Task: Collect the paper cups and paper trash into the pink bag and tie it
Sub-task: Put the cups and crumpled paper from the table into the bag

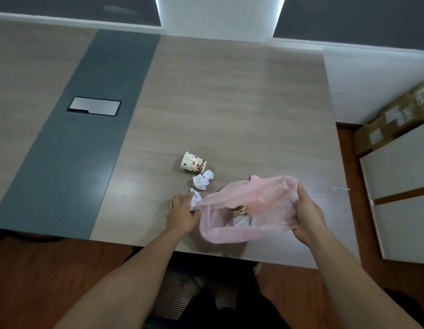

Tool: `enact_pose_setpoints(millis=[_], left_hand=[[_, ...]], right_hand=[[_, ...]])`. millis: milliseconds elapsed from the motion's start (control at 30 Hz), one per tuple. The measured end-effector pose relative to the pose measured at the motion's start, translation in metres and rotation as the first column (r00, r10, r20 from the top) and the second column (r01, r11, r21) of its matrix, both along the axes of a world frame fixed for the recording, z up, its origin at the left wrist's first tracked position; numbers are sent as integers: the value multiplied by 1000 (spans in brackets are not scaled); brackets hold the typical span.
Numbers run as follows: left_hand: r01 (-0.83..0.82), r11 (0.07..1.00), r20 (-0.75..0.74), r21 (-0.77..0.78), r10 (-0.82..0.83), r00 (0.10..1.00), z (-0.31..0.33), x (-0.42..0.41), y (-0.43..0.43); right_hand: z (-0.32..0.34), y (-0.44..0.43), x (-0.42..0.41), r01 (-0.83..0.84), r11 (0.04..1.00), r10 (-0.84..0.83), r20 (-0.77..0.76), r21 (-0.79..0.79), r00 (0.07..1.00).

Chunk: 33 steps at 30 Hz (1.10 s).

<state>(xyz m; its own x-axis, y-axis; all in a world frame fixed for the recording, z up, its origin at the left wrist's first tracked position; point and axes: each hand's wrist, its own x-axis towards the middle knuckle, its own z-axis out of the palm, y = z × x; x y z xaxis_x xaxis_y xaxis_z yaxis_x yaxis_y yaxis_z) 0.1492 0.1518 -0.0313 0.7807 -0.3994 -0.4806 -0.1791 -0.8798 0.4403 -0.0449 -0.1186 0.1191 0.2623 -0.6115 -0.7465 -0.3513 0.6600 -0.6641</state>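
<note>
Pale wood-grain table (230,103) fills most of the view, and its near edge is where the work goes on, above a reddish floor. The right hand (308,214) has its fingers curled around a bunched part of the pink bag (265,205) at the right rim. This grip seems meant to lift that side so the mouth gapes leftward, toward the remaining litter. Through the thin plastic a bean-printed cup (240,208) and some white paper (241,220) show inside, so part of the collecting looks done. The left hand (182,214) is just beside the bag's opening, its fingers and thumb closing round the nearer paper ball (196,201). Working that close keeps the carry into the bag short. A little farther on lies the second paper ball (202,181), apart from the first and almost touching the paper cup (193,162). That cup lies on its side with its open end to the left and carries the same bean print. These two are still outside, so I judge the tying to be some way off. A thin pale thread (332,192) trails near the table's right edge. Beyond, a grey-blue band (87,138) crosses the tabletop, with a silver cable hatch (94,106) set flush in it. Cardboard boxes (396,115) are stacked on the floor against the white wall at far right, behind a white cabinet (400,191).
</note>
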Motion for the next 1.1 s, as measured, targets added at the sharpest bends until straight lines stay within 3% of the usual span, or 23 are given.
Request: enact_pose_setpoints(millis=[100, 233, 333, 400, 500, 600, 667, 767, 833, 1033, 1100], left_hand=[[42, 998, -22, -38, -43, 999, -21, -1, 9], [-149, 972, -86, -179, 136, 987, -22, 3, 20], [-390, 865, -163, -315, 356, 920, 14, 14, 23], [-463, 772, -232, -436, 400, 886, 48, 19, 24], [-454, 661, -285, -597, 354, 891, 91, 14, 21], [-320, 672, -290, -668, 161, 943, 111, -11, 6], [-185, 731, -305, -657, -34, 952, 112, -30, -2], [3, 830, -399, -558, -272, 875, 97, -50, -10], [62, 885, -407, -462, -274, 871, 90, -56, -16], [18, 977, -404, -214, -105, 909, 62, -45, -34], [160, 980, -360, -117, -192, 913, 63, -40, -32]], right_hand=[[1, 9, 3, -42, 999, 42, -12, -15, 999], [0, 20, 8, -86, 996, 86, -24, -16, 996], [1, 30, 15, -83, 996, 83, -27, -14, 996], [4, 38, 21, -91, 996, 91, -18, -8, 996], [10, 53, 30, -79, 997, 79, -1, 2, 997], [11, 68, 37, -67, 996, 65, 35, 54, 997], [15, 76, 40, -88, 994, 86, 44, 64, 995], [19, 87, 41, -67, 992, 58, 90, 103, 994], [24, 92, 39, -64, 991, 50, 125, 115, 991], [31, 99, 27, -24, 985, -14, 220, 171, 975], [29, 93, 23, -10, 982, -38, 251, 191, 967]])
